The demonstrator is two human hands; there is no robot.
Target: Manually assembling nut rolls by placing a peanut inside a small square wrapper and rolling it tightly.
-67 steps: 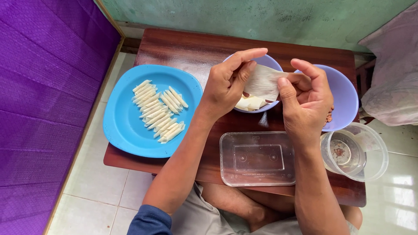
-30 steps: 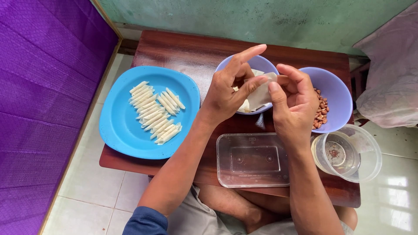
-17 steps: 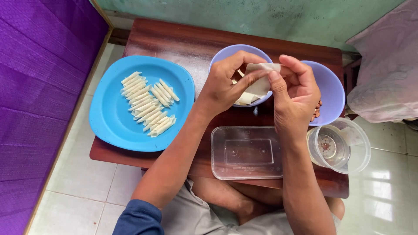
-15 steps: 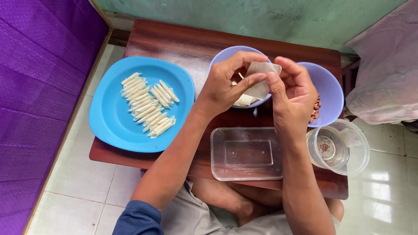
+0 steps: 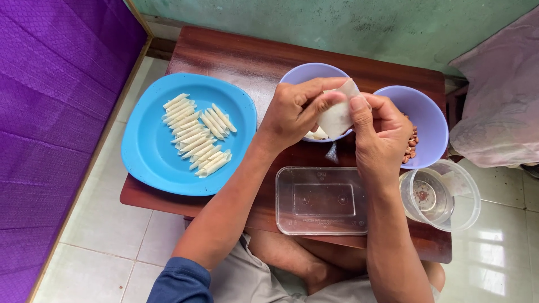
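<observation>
Both hands hide most of the left bowl (image 5: 306,73), where only a few pale sheets (image 5: 315,133) peek out; the right bowl's (image 5: 424,115) brown nuts (image 5: 412,145) show only past the right wrist. The left hand (image 5: 295,112) and right hand (image 5: 382,132) pinch one thin white wrapper (image 5: 338,116) between closed fingertips, held above the bowls. On the dark wooden table (image 5: 224,53) also sit a blue plate (image 5: 149,151) with roughly twenty rolled sticks (image 5: 196,134), one clear rectangular tub (image 5: 321,200) and one clear round cup (image 5: 443,196). Two bowls in all.
</observation>
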